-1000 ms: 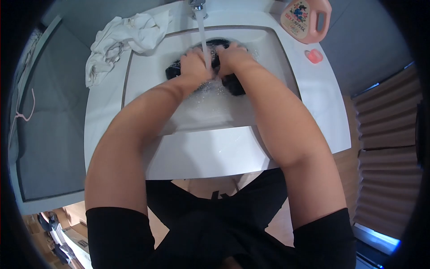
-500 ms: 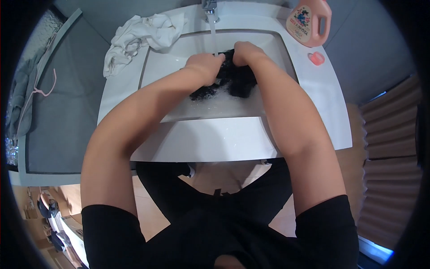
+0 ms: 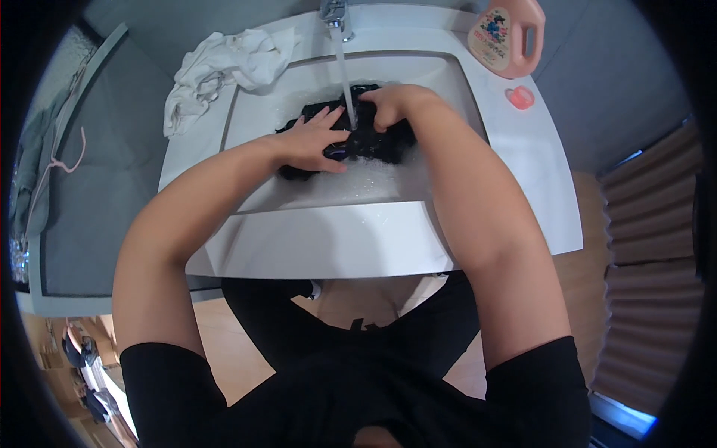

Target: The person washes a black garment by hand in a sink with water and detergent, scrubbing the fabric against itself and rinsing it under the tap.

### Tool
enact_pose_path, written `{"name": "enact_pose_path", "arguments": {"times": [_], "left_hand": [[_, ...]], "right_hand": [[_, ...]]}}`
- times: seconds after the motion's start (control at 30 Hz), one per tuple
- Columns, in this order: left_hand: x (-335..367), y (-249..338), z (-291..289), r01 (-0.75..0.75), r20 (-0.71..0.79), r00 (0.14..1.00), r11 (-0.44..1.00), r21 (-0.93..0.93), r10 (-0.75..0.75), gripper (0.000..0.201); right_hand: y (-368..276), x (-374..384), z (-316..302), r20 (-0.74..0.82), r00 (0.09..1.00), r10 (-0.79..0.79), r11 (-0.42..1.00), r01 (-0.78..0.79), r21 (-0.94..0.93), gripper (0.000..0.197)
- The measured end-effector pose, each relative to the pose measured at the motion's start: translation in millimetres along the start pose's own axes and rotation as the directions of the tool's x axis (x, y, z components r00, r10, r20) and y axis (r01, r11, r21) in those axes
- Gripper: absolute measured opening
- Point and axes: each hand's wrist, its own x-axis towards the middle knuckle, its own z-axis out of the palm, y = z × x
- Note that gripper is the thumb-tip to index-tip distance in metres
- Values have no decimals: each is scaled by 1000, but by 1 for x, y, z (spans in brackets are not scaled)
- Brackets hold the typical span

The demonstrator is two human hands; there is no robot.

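Observation:
A soaked black garment (image 3: 366, 145) lies bunched in foamy water in the white sink basin (image 3: 258, 175). Water from the chrome faucet (image 3: 335, 11) pours onto it. My left hand (image 3: 310, 143) lies on the cloth's left part, its fingers spread and its thumb apart. On the far right part of the cloth, my right hand (image 3: 394, 104) has its fingers curled in around the fabric. What sort of garment it is cannot be made out.
A crumpled white cloth (image 3: 224, 63) lies on the counter at the back left. At the back right stand a pink detergent bottle (image 3: 506, 37) and its pink cap (image 3: 520, 97). A pleated brown curtain (image 3: 650, 261) hangs on the right.
My left hand has opened and moved left, from a closed grip to spread fingers. The right hand has come slightly left and nearer. The black cloth now spreads wider under the stream.

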Motion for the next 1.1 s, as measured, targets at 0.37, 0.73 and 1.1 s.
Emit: {"name": "enact_pose_path", "arguments": {"times": [0.37,0.73,1.1], "left_hand": [[102,-54,18,-175,-494,836,970,171,238,67],[77,31,-35,321,-199,936,936,145,-290,55],[-17,-29,-146,139,-582,798,988,-74,-156,45]], "right_hand": [[-21,-5,16,-282,942,180,975,-209,-76,78],[16,14,14,-427,900,89,985,-144,-98,36],[-3,20,16,-250,968,-4,996,-18,-84,62]]}}
